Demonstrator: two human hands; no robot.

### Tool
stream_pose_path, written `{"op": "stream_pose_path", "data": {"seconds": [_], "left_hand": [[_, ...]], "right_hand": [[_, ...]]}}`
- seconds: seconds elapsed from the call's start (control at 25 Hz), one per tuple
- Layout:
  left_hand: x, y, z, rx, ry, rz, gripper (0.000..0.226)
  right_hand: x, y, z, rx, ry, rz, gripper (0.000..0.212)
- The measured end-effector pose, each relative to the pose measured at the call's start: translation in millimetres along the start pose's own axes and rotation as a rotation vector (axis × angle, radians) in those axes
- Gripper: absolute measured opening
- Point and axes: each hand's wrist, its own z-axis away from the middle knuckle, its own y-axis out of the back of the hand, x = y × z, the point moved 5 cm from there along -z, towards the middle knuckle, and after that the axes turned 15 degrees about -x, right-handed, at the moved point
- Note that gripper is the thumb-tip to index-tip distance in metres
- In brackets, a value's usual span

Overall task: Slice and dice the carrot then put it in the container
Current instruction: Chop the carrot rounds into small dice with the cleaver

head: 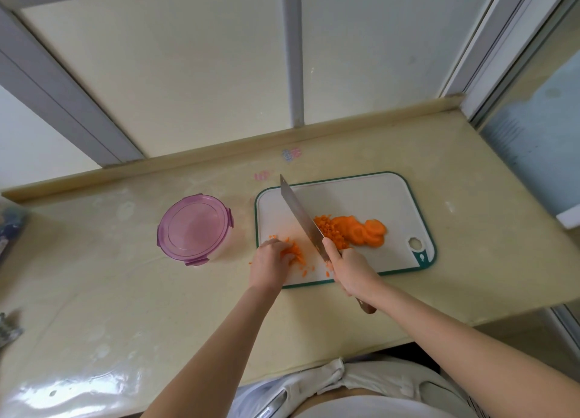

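On the white cutting board [361, 197] lie round carrot slices [367, 232] at the right and a pile of diced carrot [328, 226] beside the blade. My right hand [351, 267] grips the handle of a cleaver [298, 210], whose blade stands on the board between the carrot heaps. My left hand [270, 260] has its fingers curled over a small heap of diced carrot [295, 252] at the board's left front. A round container with a pink lid [194, 226] sits left of the board, lid on.
The cream counter [125, 292] ends at a raised back ledge under window panes [188, 72]. Loose carrot bits [328, 265] lie near the board's front edge. Blurred objects [9, 229] stand at the far left edge. The counter's front edge runs near my body.
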Motion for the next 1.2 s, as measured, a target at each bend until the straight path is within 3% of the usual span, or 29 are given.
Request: {"op": "stream_pose_path", "data": {"seconds": [0.24,0.4,0.52,0.92,1.2], "left_hand": [[1.3,0.3,1.9,-0.007,-0.034,-0.052,0.016],[-6.1,9.1,3.2,0.121,-0.023,-0.027,0.024],[-11.2,5.2,0.2,0.076,0.032,0.024,0.029],[-8.7,-12.1,7.3,0.071,-0.061,0.012,0.020],[-9.4,-14.9,7.2,0.112,-0.072,-0.004,0.018]], "right_hand": [[-8.2,-8.8,19.5,-0.072,0.018,-0.036,0.060],[-11.7,-16.2,24.1,-0.106,0.017,-0.051,0.056],[-11.9,-22.5,22.2,-0.120,0.020,-0.023,0.057],[-10.5,-30.1,13.5,-0.038,-0.034,0.208,0.063],[-16.2,-31.8,-2.9,-0.038,0.012,0.231,0.063]]}}
